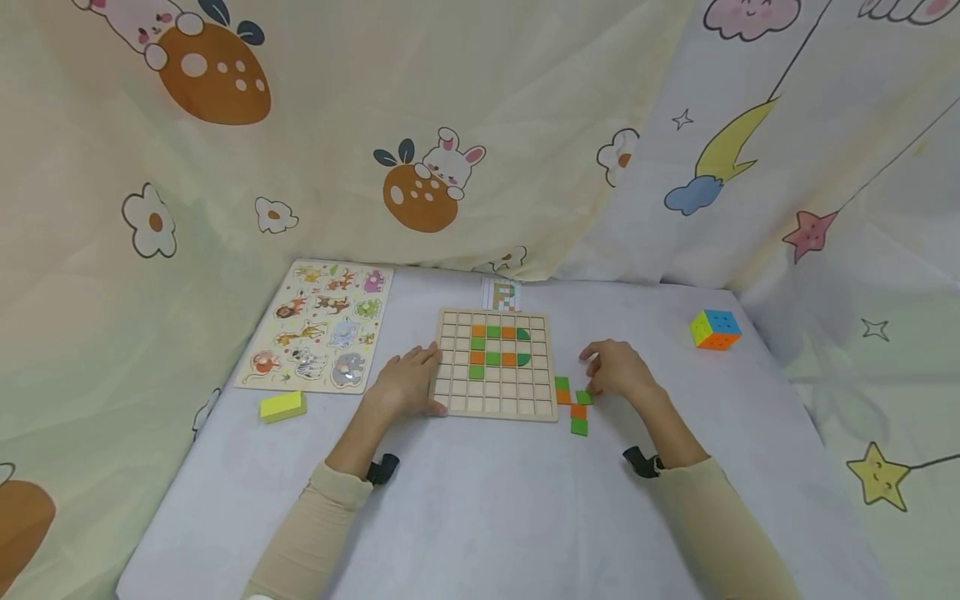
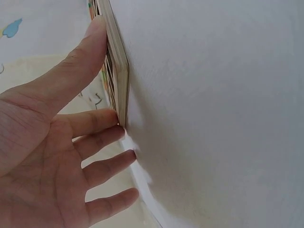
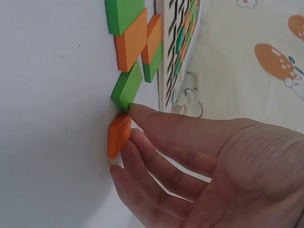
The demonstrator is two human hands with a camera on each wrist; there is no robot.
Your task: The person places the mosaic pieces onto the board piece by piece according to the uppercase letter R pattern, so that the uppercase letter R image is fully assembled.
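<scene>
The wooden grid board (image 1: 502, 412) holds orange and green tiles in its upper middle. My left hand (image 1: 405, 385) touches its left edge and near-left corner; in the left wrist view, the thumb and extended fingers of this hand (image 2: 52, 142) meet the board's edge (image 2: 122, 90). Right of the board, my right hand (image 1: 621, 372) is low over the loose tiles. In the right wrist view, this hand (image 3: 237, 166) has bent fingers and thumb around an orange tile (image 3: 118, 136), the thumb tip against a green tile (image 3: 127, 88). The head view hides that orange tile.
More loose tiles (image 1: 578, 412) lie beside the board's right edge. A pattern card (image 1: 501, 295) is behind the board. The animal puzzle board (image 1: 315, 325) and a yellow block (image 1: 282, 407) lie left; a colored cube (image 1: 716, 330) stands at the back right.
</scene>
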